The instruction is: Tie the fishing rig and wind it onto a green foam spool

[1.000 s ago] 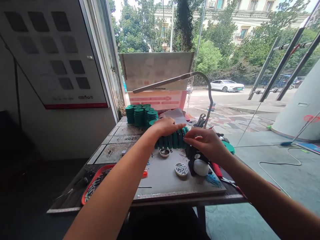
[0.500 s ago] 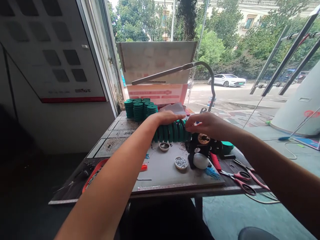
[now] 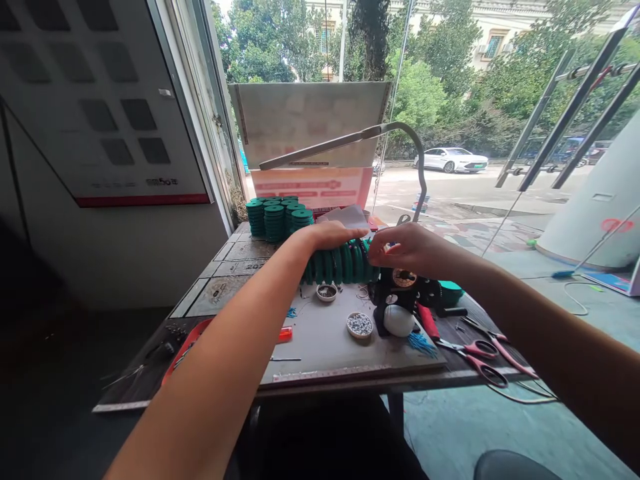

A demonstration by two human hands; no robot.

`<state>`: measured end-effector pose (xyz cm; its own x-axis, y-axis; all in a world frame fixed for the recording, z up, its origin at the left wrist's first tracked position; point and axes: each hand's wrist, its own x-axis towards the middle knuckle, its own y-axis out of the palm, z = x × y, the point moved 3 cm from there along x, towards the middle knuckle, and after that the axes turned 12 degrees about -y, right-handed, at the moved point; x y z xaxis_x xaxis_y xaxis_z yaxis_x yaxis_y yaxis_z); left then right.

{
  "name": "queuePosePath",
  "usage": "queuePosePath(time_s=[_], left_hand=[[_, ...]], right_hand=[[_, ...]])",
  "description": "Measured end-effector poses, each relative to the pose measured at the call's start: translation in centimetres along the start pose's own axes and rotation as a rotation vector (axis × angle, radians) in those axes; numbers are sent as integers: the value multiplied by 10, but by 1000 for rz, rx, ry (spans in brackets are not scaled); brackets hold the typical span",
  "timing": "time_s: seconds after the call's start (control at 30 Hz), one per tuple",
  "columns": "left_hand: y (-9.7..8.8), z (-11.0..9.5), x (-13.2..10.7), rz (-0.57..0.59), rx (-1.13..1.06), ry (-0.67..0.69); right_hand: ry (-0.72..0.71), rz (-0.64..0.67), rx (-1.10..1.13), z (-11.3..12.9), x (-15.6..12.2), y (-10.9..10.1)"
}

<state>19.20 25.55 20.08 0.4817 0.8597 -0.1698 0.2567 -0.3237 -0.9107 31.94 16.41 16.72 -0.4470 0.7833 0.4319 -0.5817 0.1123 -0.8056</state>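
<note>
My left hand (image 3: 336, 235) reaches over a row of green ridged discs (image 3: 341, 267), its thumb and fingers closed towards the right. A translucent sheet (image 3: 353, 217) shows just behind it; whether the fingers touch it I cannot tell. Close beside it, my right hand (image 3: 400, 243) is curled in a pinch at the right end of the row. What either hand grips is hidden or too small to make out. Under the right hand stands a small black machine (image 3: 389, 292) with a round copper-coloured part (image 3: 404, 277) and a white rounded piece (image 3: 399, 321).
Stacked green discs (image 3: 274, 223) stand at the back left. Nearer me are a dish of grey bits (image 3: 359, 325), a dark-filled dish (image 3: 327, 292), blue strands (image 3: 421, 344), scissors (image 3: 483, 360) and a red tray (image 3: 187, 347). A bent lamp arm (image 3: 423, 167) rises behind.
The whole view has shifted slightly, so everything sits a little further left. Both hands keep nearly the same place and pose over the discs.
</note>
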Motion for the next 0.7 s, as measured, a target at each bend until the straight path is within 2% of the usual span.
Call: queuePosePath(time_s=[0.33, 0.47, 0.53, 0.57, 0.6, 0.63, 0.7], left_hand=[[-1, -3, -2, -12, 39, 9], [-4, -1, -2, -100, 54, 56], [-4, 0, -5, -164, 56, 82], [-5, 1, -7, -200, 55, 95], [-5, 1, -9, -235, 53, 104], [-5, 1, -11, -268, 50, 111], [-6, 2, -15, -311, 49, 120]], right_hand=[[46, -29, -56, 0, 7, 1], [46, -117, -120, 14, -3, 3], [91, -137, -247, 24, -12, 16], [135, -88, -337, 28, -17, 27], [188, 17, -432, 30, -21, 42], [236, 199, -523, 30, -24, 60], [265, 379, -567, 28, -27, 94]])
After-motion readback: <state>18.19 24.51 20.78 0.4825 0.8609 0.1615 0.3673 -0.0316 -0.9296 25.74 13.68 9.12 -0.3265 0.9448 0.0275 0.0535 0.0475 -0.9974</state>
